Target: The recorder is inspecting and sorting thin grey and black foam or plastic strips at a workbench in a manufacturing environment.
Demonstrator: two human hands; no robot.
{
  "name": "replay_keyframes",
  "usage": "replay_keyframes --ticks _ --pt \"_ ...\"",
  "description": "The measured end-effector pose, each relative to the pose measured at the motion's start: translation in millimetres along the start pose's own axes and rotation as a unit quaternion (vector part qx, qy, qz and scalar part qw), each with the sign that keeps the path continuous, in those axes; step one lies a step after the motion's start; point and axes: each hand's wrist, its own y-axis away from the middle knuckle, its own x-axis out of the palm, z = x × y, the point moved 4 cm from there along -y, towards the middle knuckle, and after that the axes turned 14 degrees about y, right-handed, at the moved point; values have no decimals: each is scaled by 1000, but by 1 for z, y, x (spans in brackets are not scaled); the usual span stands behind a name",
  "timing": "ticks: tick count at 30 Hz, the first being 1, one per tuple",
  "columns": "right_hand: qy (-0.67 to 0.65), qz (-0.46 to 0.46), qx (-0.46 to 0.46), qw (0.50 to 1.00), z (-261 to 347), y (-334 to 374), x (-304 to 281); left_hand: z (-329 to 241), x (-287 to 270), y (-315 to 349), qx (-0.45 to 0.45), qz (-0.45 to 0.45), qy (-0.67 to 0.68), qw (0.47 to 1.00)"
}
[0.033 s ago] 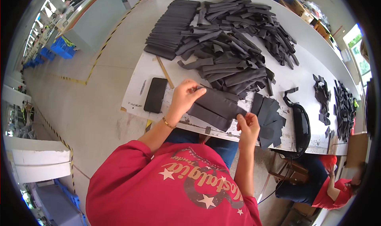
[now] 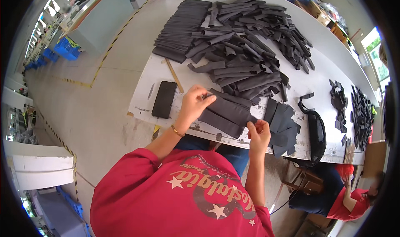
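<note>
Between my hands a dark grey fabric strip [image 2: 229, 106] stretches over other dark pieces lying at the table's front edge. My left hand [image 2: 195, 103] pinches its left end between thumb and fingers. At the right end my right hand [image 2: 259, 131] is closed on a corner of the dark fabric. Just right of that hand lies a fanned stack of flat black pieces [image 2: 284, 126]. A large heap of folded dark strips [image 2: 250, 76] spreads beyond my hands, and a neat row of similar strips [image 2: 181, 29] lies at its left.
A black phone [image 2: 164, 99] and a wooden ruler-like stick [image 2: 174, 74] are on the white table [image 2: 143, 87] at left. A glossy black object with a strap [image 2: 316, 133] stands to the right, beyond it smaller dark piles [image 2: 361, 116]. Another person in red [image 2: 350, 201] sits at the lower right.
My right hand has shifted slightly left and down, and the fabric between my hands looks a little slacker. Both hands keep their pinch.
</note>
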Motion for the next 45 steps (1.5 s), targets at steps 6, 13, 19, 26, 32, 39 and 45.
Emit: replay_keyframes --ticks 6,13,19,26,32,39,45 --pt "233 -42 -43 970 -17 -1 21 15 -2 12 143 -56 -248 957" --pt "446 -102 -324 828 24 -10 23 -3 42 33 291 90 -213 928" --pt "424 -83 -297 851 16 -71 12 -6 52 23 288 60 -178 939" --pt "224 -31 -182 957 23 -99 19 0 60 1 -82 67 98 989" --pt "309 -78 -489 812 69 -8 6 16 81 5 -334 35 361 870" --pt "423 -122 -292 849 8 -4 -71 7 89 1 -252 59 389 884" --pt "660 -53 -325 675 -65 -20 -107 -14 95 5 -242 77 381 889"
